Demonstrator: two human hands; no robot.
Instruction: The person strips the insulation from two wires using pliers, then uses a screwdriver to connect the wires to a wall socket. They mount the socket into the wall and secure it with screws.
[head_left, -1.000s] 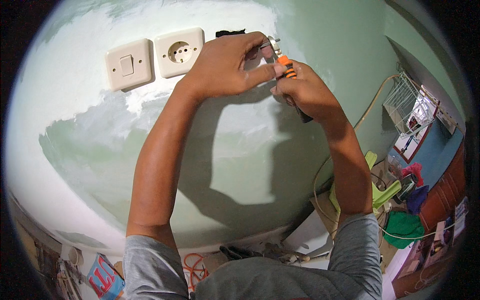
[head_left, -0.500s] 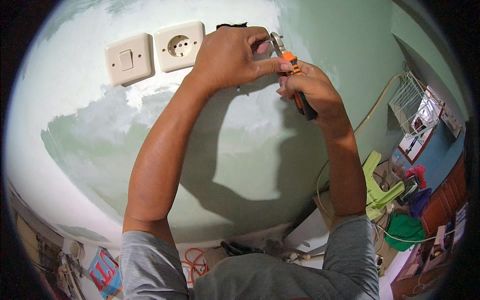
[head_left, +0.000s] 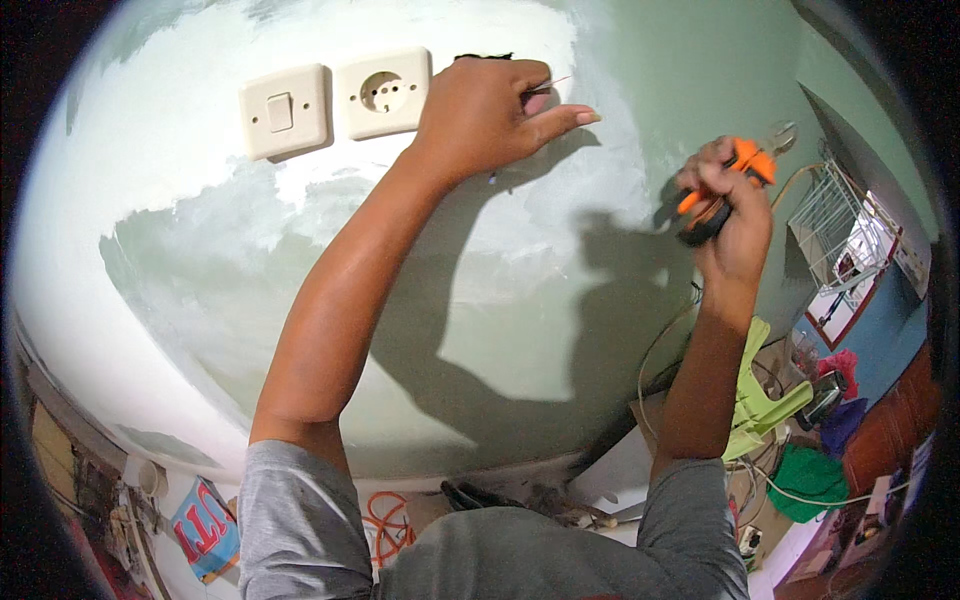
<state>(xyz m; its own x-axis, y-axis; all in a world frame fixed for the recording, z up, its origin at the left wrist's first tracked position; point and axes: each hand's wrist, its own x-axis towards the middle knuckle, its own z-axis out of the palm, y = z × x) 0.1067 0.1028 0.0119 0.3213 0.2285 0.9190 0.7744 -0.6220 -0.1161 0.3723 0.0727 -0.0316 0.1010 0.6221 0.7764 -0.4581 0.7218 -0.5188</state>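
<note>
Pliers (head_left: 755,163) wrapped in right hand (head_left: 735,205), well apart from left hand (head_left: 478,115), probably giving thin wire (head_left: 560,79) room; left thumb spread, curled fingers beside wire, pinch hidden, cannot tell.

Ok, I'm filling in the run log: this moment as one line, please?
left hand: at thin wire | right hand: holding orange-black pliers, apart from wire | switch, socket: on wall

i see a patchy green-and-white wall (head_left: 230,300), brightly lit up top. a white wire rack (head_left: 835,225) shows at right.
</note>
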